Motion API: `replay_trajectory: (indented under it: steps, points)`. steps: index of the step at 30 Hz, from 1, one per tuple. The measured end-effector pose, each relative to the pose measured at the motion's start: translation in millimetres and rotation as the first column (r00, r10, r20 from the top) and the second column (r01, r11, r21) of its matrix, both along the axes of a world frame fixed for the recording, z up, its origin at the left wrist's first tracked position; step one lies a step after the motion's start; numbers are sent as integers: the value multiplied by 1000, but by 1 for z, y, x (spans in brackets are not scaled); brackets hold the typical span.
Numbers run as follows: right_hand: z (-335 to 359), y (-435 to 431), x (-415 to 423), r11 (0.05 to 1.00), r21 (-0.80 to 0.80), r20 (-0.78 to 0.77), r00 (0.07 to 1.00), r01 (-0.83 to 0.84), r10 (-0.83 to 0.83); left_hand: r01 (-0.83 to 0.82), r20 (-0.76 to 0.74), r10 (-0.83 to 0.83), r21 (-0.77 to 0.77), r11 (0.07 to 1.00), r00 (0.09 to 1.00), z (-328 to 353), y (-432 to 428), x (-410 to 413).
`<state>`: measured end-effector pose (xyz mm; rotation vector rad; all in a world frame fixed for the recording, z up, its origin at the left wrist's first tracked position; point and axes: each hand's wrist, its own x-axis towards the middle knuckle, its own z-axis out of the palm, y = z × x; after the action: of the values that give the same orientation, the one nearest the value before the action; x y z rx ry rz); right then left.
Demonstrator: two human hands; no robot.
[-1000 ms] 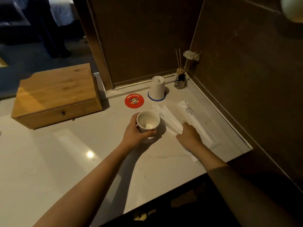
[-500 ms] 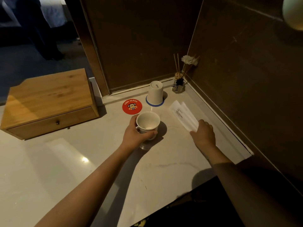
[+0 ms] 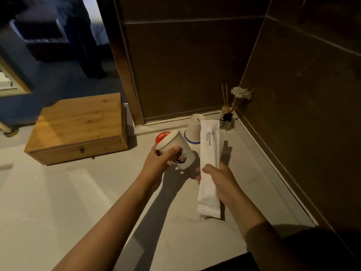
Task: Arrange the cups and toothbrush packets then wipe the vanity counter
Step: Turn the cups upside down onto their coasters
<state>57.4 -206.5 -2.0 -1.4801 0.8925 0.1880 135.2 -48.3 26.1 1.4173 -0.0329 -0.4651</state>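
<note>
My left hand [image 3: 159, 163] grips a white cup [image 3: 180, 151] with a printed figure, lifted off the counter and tipped with its mouth toward the lower right. My right hand [image 3: 218, 180] holds white toothbrush packets [image 3: 209, 165] marked "BRUSHING TEETH", raised upright just right of that cup. A second white cup [image 3: 194, 128] stands upside down on a blue-rimmed coaster [image 3: 188, 139] behind them. A red round coaster [image 3: 162, 136] lies on the pale vanity counter [image 3: 78, 202], partly hidden by the held cup.
A wooden drawer box [image 3: 78, 128] sits on the counter's left rear. A reed diffuser with a white flower [image 3: 228, 112] stands in the back right corner where two dark walls meet. A doorway at upper left opens onto a dim room.
My left hand lifted the cup off the counter and tipped it over. My right hand picked the packets up from the counter and raised them upright.
</note>
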Motion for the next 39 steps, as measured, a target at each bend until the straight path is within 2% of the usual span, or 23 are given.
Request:
replay_trajectory:
  steps: [2, 7, 12, 17, 19, 22, 25, 28, 31, 34, 37, 39]
  points:
    - [12, 8, 10, 999, 21, 31, 999, 36, -37, -23, -46, 20, -55, 998, 999, 5, -1, -2]
    - [27, 24, 32, 978, 200, 82, 994, 58, -75, -127, -170, 100, -161, 979, 980, 15, 2, 5]
    - [33, 36, 46, 980, 194, 98, 994, 34, -53, -206, -241, 159, -183, 961, 957, 9, 8, 12]
    - [38, 40, 53, 955, 297, 115, 993, -12, -23, -272, -339, 181, -243, 931, 923, 4, 2, 15]
    - [34, 37, 54, 955, 293, 103, 995, -36, 6, -270, -329, 191, -216, 938, 925, 3, -2, 17]
    - [30, 33, 56, 978, 206, 73, 997, -43, 28, -254, -353, 176, -188, 949, 919, 0, -5, 22]
    - [31, 27, 59, 987, 158, 52, 998, -38, 31, -204, -382, 97, -250, 946, 919, -2, -1, 26]
    - [36, 16, 63, 996, 53, 37, 997, -73, 71, -93, -322, -6, -290, 953, 947, -5, 10, 38]
    - [48, 5, 65, 983, -36, 27, 983, -182, 183, 137, -209, -174, -180, 974, 962, 2, 19, 54]
    - [65, -3, 70, 948, -97, 55, 950, -303, 309, 409, -109, -405, 25, 912, 908, 14, 25, 65]
    - [76, -7, 77, 922, -147, 78, 925, -359, 373, 489, -96, -480, 139, 861, 872, 21, 28, 73]
    - [77, -6, 82, 937, -122, 100, 935, -327, 339, 462, -95, -452, 142, 876, 887, 22, 27, 75]
